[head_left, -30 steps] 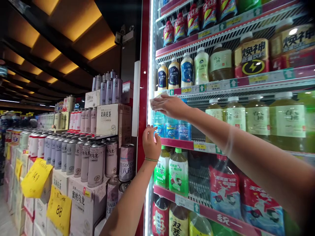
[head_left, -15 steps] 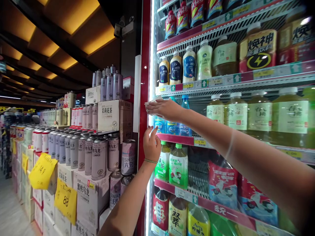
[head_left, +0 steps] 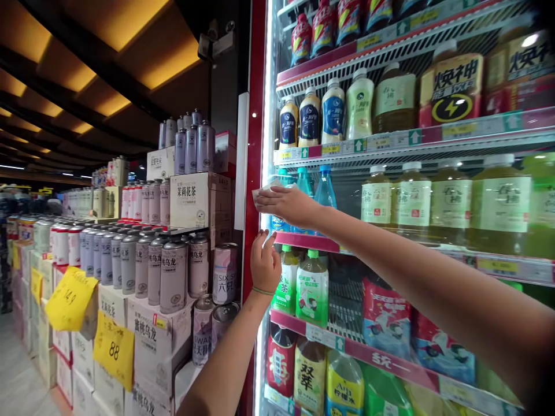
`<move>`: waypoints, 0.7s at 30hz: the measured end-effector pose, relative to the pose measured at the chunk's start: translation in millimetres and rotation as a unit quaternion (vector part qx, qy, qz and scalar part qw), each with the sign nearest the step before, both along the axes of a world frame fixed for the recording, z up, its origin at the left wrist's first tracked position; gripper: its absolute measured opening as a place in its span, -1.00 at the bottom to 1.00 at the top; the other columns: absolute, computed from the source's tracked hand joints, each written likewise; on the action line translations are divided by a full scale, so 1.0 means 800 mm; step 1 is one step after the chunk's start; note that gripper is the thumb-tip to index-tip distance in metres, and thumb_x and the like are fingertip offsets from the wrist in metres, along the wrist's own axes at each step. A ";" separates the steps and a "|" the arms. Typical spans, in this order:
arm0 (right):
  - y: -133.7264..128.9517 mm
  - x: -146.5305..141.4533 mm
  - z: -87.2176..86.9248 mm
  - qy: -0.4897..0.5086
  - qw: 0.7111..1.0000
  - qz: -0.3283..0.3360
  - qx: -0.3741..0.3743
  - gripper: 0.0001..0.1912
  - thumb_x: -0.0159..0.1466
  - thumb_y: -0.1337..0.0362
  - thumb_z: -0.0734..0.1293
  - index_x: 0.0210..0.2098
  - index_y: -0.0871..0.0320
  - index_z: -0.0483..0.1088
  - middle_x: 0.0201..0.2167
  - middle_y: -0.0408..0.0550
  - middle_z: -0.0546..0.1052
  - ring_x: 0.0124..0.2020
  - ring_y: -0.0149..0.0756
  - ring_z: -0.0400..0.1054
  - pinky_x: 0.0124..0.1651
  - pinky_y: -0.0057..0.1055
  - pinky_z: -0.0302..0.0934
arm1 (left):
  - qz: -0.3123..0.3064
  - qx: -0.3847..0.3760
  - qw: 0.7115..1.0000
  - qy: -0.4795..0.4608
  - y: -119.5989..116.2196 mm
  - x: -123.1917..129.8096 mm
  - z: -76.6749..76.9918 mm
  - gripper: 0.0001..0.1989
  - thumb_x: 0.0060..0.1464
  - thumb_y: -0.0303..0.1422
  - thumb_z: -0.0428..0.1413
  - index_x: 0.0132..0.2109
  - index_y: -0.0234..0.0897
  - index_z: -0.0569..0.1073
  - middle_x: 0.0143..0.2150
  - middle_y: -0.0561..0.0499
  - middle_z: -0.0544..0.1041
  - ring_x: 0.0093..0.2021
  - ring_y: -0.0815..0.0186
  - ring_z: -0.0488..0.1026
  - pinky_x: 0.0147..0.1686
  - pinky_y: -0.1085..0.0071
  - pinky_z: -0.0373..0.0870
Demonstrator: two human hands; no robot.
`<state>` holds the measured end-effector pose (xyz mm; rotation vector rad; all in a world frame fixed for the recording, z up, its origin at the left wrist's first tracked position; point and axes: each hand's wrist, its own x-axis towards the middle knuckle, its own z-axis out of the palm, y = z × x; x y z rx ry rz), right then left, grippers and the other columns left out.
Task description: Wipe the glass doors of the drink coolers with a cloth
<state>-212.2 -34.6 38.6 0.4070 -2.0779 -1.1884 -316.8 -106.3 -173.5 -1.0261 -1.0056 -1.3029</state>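
Note:
In the head view, my right hand (head_left: 288, 203) lies flat against the glass door of a lit drinks cooler, palm toward it. Beneath its fingers is a thin white wipe (head_left: 262, 195), whose edge sticks out past the fingertips. Just below, my left hand (head_left: 265, 264) is raised beside the red door frame (head_left: 255, 144), its fingers apart and slightly bent. Whether it touches the frame or glass, I cannot tell. Behind the glass near my right hand stand blue bottles (head_left: 325, 190), and below them green-capped bottles (head_left: 312, 289).
Shelves behind the glass carry several drinks, with price strips (head_left: 373, 143) along their edges. To the left, stacked cartons (head_left: 151, 346) bear rows of cans (head_left: 173, 277). Yellow price cards (head_left: 113, 349) hang from the stacks. Large cans (head_left: 225, 273) stand close to my left arm.
My right hand has slid slightly down the glass, and more of the wipe shows around its fingers. My left hand has dropped a little. The view has shifted slightly.

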 end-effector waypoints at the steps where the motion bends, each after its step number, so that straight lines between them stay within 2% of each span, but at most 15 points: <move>1: -0.002 -0.001 -0.002 -0.010 1.000 -0.005 0.007 -0.45 0.44 0.45 0.21 0.34 -0.11 0.30 0.41 -0.28 0.31 0.45 -0.27 0.17 0.45 -0.02 0.20 | -0.001 0.000 1.000 -0.001 0.000 0.000 0.000 -0.52 0.32 -0.58 -0.06 0.29 -0.21 0.41 0.21 -0.19 0.47 0.36 0.16 0.36 0.32 0.08 0.41; 5: -0.008 -0.008 -0.002 0.061 0.998 -0.030 -0.012 -0.43 0.40 0.48 0.26 0.35 -0.02 0.31 0.43 -0.15 0.28 0.44 -0.15 0.19 0.43 0.04 0.21 | -0.006 -0.009 1.000 -0.002 -0.002 0.001 -0.001 -0.50 0.31 -0.59 -0.08 0.31 -0.20 0.39 0.22 -0.18 0.46 0.37 0.17 0.34 0.33 0.07 0.40; 9: -0.012 -0.015 0.004 -0.001 0.999 -0.024 0.029 -0.49 0.42 0.47 0.23 0.29 -0.03 0.38 0.38 -0.20 0.36 0.42 -0.23 0.23 0.43 -0.07 0.24 | -0.006 -0.017 1.000 -0.007 -0.003 0.002 -0.002 -0.49 0.31 -0.60 -0.09 0.31 -0.18 0.38 0.23 -0.17 0.46 0.36 0.17 0.34 0.33 0.05 0.39; 12: -0.014 -0.016 0.005 0.034 0.999 -0.037 0.012 -0.46 0.42 0.47 0.21 0.34 0.01 0.32 0.41 -0.12 0.30 0.45 -0.18 0.18 0.45 0.00 0.18 | -0.011 -0.015 1.000 -0.010 -0.003 0.002 -0.003 -0.50 0.31 -0.58 -0.09 0.30 -0.18 0.39 0.23 -0.17 0.46 0.36 0.17 0.34 0.33 0.04 0.39; 14: -0.015 -0.014 0.001 0.044 0.998 -0.046 0.002 -0.45 0.42 0.46 0.22 0.35 0.03 0.31 0.43 -0.09 0.28 0.46 -0.16 0.16 0.46 0.00 0.16 | -0.009 -0.013 1.000 -0.010 -0.003 0.002 -0.003 -0.52 0.32 -0.58 -0.09 0.28 -0.19 0.41 0.22 -0.17 0.46 0.35 0.17 0.35 0.33 0.04 0.40; 18: -0.014 -0.002 -0.015 -0.012 0.999 -0.029 0.018 -0.46 0.44 0.43 0.22 0.35 -0.09 0.30 0.41 -0.21 0.31 0.45 -0.29 0.17 0.47 -0.11 0.16 | 0.000 -0.006 1.000 -0.012 -0.002 0.001 -0.003 -0.56 0.32 -0.56 -0.07 0.25 -0.22 0.44 0.19 -0.18 0.49 0.32 0.17 0.38 0.30 0.05 0.43; 21: -0.010 0.007 -0.022 0.038 0.999 -0.028 -0.017 -0.37 0.41 0.45 0.23 0.42 -0.07 0.21 0.45 -0.17 0.23 0.48 -0.22 0.09 0.50 -0.03 0.10 | 0.004 0.002 1.000 -0.012 0.000 0.000 -0.003 -0.57 0.33 -0.54 -0.07 0.23 -0.22 0.45 0.19 -0.18 0.49 0.32 0.16 0.40 0.30 0.04 0.43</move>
